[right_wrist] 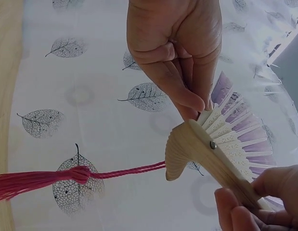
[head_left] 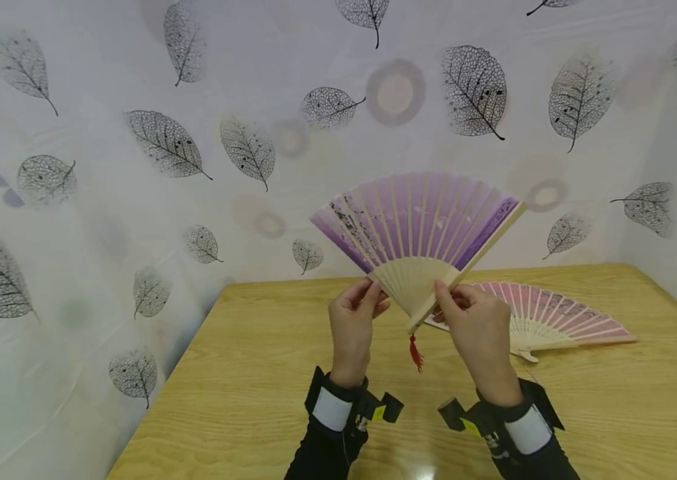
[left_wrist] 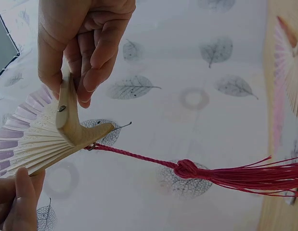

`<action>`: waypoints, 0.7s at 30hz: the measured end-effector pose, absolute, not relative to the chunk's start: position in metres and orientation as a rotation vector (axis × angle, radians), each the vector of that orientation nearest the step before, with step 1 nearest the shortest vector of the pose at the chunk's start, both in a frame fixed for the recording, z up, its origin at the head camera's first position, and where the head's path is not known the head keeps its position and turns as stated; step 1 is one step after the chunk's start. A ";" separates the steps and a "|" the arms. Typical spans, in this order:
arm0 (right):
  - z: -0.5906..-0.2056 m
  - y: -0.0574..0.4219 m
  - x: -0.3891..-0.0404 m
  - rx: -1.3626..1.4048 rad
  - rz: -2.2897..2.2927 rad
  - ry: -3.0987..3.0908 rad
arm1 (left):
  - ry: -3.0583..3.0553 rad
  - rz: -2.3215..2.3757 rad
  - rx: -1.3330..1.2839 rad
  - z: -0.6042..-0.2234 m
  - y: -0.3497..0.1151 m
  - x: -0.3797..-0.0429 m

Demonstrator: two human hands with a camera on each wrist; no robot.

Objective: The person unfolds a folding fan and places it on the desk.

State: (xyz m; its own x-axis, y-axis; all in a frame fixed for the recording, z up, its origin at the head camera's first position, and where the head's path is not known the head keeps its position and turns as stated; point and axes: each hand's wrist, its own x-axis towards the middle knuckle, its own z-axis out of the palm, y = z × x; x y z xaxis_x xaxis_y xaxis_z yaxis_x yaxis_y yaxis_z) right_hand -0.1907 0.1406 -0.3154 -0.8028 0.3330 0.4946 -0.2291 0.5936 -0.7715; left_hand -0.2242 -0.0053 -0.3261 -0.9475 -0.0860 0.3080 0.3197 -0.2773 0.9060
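Held up in front of me is a spread purple folding fan (head_left: 419, 213) with pale wooden ribs and a dark printed pattern near its left edge. My left hand (head_left: 351, 330) pinches the left edge of the ribs between thumb and fingers. On the other side, my right hand (head_left: 482, 333) grips the thick right guard stick, thumb in front. Both wrist views show the metal rivet (left_wrist: 61, 109) and the curved wooden tail (right_wrist: 175, 154) at the fan's pivot end. From that tail a red tassel (head_left: 415, 353) hangs on a knotted cord.
A pink folding fan (head_left: 554, 320) lies spread on the wooden table (head_left: 242, 387) behind and right of my right hand, partly covered by it. Behind the table hangs a pale sheet (head_left: 290, 53) printed with grey leaves. Black wrist straps with small cameras sit on both wrists.
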 end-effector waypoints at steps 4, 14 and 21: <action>-0.316 0.141 -0.190 -0.077 1.173 -2.204 | -1.702 -2.307 -0.306 -0.327 -0.005 -0.224; -0.314 0.143 -0.188 -0.082 1.151 -2.217 | -1.620 -2.344 -0.309 -0.326 -0.009 -0.224; -0.315 0.144 -0.189 -0.061 1.147 -2.204 | -1.581 -2.381 -0.311 -0.326 -0.009 -0.224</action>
State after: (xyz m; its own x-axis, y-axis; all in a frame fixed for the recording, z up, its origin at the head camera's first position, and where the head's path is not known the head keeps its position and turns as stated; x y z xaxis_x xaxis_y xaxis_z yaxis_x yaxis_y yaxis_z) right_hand -0.1888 0.1444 -0.3146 -0.7913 0.3209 0.5204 -0.2423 0.6170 -0.7488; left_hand -0.2239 -0.0090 -0.3256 -0.9415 -0.1019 0.3211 0.3355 -0.3704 0.8661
